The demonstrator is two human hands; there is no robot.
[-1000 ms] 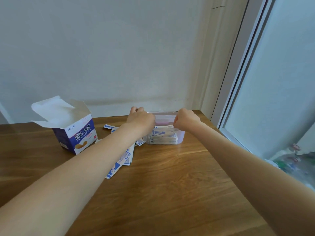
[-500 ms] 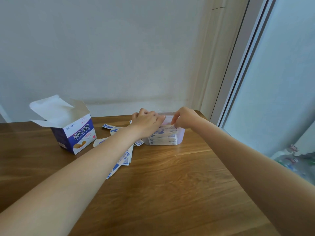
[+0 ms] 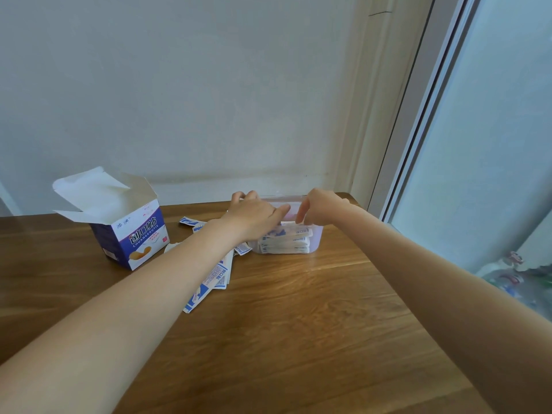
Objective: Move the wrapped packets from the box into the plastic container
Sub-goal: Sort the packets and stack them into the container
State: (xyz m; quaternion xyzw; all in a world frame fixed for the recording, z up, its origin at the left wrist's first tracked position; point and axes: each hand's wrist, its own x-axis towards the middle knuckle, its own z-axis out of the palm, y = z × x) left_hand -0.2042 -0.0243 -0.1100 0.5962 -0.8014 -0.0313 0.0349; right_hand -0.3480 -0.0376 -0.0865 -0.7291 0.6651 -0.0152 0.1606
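Note:
A clear plastic container (image 3: 316,245) stands at the table's far edge, stacked with white-and-blue wrapped packets (image 3: 283,245). My left hand (image 3: 254,213) lies flat over the container's left side, fingers spread, resting on the top packets. My right hand (image 3: 321,208) hovers over the right side, its fingertips curled down and pinching the top packet's edge. More loose packets (image 3: 219,276) lie on the wood under my left forearm. The open blue-and-white box (image 3: 133,236) stands to the left, flaps up; its inside is hidden.
The wooden table (image 3: 298,324) ends at a white wall behind the container. A window frame (image 3: 418,115) and glass run along the right, close to the table's right edge.
Both hands were closed fists at the container's rim; my left hand has since flattened over the packets and my right fingers have dipped down onto the top packet.

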